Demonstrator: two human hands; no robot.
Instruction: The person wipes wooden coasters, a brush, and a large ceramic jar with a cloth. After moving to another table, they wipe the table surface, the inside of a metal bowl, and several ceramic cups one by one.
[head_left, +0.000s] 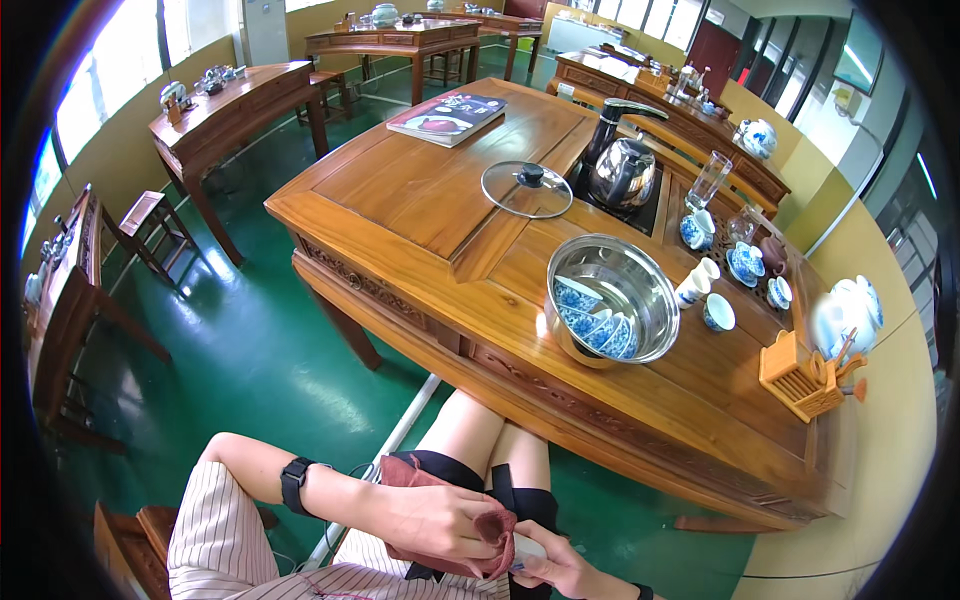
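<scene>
Over my lap, my left hand (431, 521) grips a reddish-brown cloth (409, 480), part of which is bunched up beside the fingers. Close on its right, my right hand (559, 559) holds a small white piece (527, 550) with a blue mark against the cloth's edge; it looks like porcelain, but most of it is hidden. On the wooden tea table in front of me, a steel pot (652, 330) holds several blue-and-white cups (600, 322) leaning together. Its glass lid (510, 196) lies behind it, to the left.
The carved wooden table (390, 202) bears a book (450, 118), an electric kettle (622, 172), white cups (718, 311), a lidded bowl (745, 262), a brown teapot (772, 253), a glass cylinder (707, 180) and a wooden tool holder (799, 375). A stool (154, 217) stands left.
</scene>
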